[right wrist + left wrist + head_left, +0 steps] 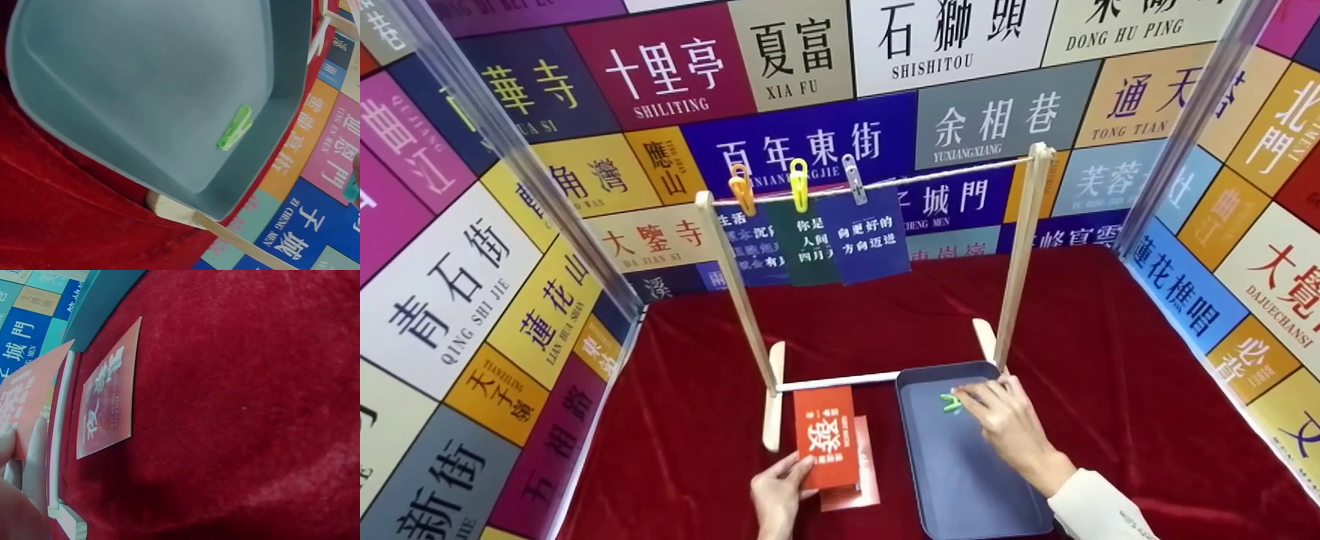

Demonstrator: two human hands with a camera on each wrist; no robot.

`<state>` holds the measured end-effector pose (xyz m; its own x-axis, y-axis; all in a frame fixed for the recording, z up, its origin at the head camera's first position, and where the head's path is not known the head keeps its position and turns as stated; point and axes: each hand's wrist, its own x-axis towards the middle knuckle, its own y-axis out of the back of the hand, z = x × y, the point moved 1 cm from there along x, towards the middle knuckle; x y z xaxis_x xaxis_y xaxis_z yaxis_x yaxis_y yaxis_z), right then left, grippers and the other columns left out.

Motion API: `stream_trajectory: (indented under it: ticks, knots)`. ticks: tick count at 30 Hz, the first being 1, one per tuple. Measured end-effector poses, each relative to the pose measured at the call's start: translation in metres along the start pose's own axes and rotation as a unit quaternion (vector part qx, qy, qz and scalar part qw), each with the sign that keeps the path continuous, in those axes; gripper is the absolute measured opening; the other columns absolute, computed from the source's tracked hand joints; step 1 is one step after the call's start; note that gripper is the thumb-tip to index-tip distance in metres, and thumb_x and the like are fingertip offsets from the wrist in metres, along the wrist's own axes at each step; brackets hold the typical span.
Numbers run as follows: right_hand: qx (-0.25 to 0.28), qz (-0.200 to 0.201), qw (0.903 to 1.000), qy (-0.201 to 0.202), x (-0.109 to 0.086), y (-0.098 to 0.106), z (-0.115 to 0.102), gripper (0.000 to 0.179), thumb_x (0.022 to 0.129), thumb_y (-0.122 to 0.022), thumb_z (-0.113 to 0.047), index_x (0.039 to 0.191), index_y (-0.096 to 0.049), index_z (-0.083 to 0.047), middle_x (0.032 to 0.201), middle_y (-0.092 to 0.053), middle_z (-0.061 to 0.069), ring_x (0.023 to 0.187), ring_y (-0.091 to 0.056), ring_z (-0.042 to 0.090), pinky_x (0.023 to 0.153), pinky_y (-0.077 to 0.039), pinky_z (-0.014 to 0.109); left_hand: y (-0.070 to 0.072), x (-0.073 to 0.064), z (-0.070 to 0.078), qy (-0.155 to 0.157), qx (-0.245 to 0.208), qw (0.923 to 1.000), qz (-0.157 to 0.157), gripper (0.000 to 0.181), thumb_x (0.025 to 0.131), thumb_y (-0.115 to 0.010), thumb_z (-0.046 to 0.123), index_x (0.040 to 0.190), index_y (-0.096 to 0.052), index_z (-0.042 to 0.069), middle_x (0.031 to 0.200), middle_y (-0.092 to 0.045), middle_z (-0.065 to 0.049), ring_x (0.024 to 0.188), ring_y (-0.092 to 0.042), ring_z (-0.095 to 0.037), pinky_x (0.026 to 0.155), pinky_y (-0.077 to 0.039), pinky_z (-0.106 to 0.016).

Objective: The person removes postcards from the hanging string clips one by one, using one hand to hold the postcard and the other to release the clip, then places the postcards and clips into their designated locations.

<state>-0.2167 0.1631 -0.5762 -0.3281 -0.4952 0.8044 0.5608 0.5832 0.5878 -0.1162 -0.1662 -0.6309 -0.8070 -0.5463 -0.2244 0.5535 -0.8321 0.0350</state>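
My left hand (778, 487) pinches a red card (826, 435) with a large white character by its lower left edge. In the left wrist view, thumb and fingers grip this card (34, 399). Below it, a second red card (107, 399) lies on the cloth. Over the tray, my right hand (1011, 420) pinches a teal clothespin (351, 192), only partly visible at the right wrist view's edge. A green clothespin (235, 128) lies inside the grey-blue tray (140, 73), near one corner.
Behind the tray stands a wooden rack with a rope (952, 172). An orange clothespin (741, 189), a yellow clothespin (799, 184) and a grey clothespin (855, 180) hold dark cards (874, 244) on it. Red cloth (682, 375) covers the table; sign-covered panels surround it.
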Motion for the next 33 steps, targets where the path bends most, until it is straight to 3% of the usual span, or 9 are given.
stream_trajectory:
  ticks: [5,14,25,30,33]
  knots:
    - [0.002,-0.033,0.9994,-0.011,-0.009,-0.005,0.002,0.043,0.067,-0.061,0.018,0.098,-0.078,-0.006,0.088,-0.072,0.006,0.075,-0.063,0.024,0.068,-0.048,0.035,0.001,-0.003,-0.005,0.003,0.022,0.9998,0.002,0.037,0.081,-0.08,0.0,0.111,-0.068,-0.016,0.093,-0.074,-0.03,0.073,-0.075,-0.025,0.054,-0.064,-0.038]
    - [-0.011,-0.036,0.9993,-0.003,-0.019,-0.022,0.003,0.031,0.072,-0.059,0.01,0.091,-0.078,-0.005,0.081,-0.07,0.005,0.065,-0.058,0.021,0.057,-0.035,0.029,0.001,-0.003,-0.015,0.024,0.035,0.9991,-0.007,0.04,0.081,-0.081,0.001,0.113,-0.066,-0.017,0.096,-0.073,-0.031,0.076,-0.076,-0.024,0.055,-0.065,-0.037]
    - [-0.009,-0.089,0.9957,-0.024,-0.034,-0.038,0.003,0.036,0.057,-0.072,0.012,0.085,-0.076,-0.009,0.074,-0.067,0.004,0.061,-0.056,0.021,0.055,-0.034,0.03,0.006,-0.005,-0.023,0.036,0.075,0.9965,-0.009,0.039,0.081,-0.081,0.001,0.112,-0.066,-0.018,0.092,-0.074,-0.028,0.075,-0.076,-0.023,0.055,-0.064,-0.035]
    - [0.001,-0.104,0.9936,-0.044,-0.036,-0.04,0.002,0.038,0.056,-0.075,0.014,0.086,-0.076,-0.01,0.075,-0.065,0.002,0.061,-0.058,0.021,0.055,-0.034,0.028,0.003,-0.004,-0.022,0.027,0.093,0.9953,0.004,0.035,0.079,-0.082,0.0,0.108,-0.069,-0.016,0.088,-0.075,-0.025,0.073,-0.076,-0.022,0.052,-0.064,-0.034]
    - [-0.005,-0.125,0.9904,-0.059,-0.037,-0.04,0.003,0.037,0.057,-0.076,0.014,0.086,-0.076,-0.01,0.076,-0.063,0.002,0.061,-0.059,0.021,0.056,-0.034,0.029,-0.002,-0.005,-0.021,0.016,0.127,0.9916,0.017,0.032,0.078,-0.083,0.002,0.103,-0.072,-0.013,0.085,-0.076,-0.023,0.069,-0.075,-0.022,0.05,-0.063,-0.031]
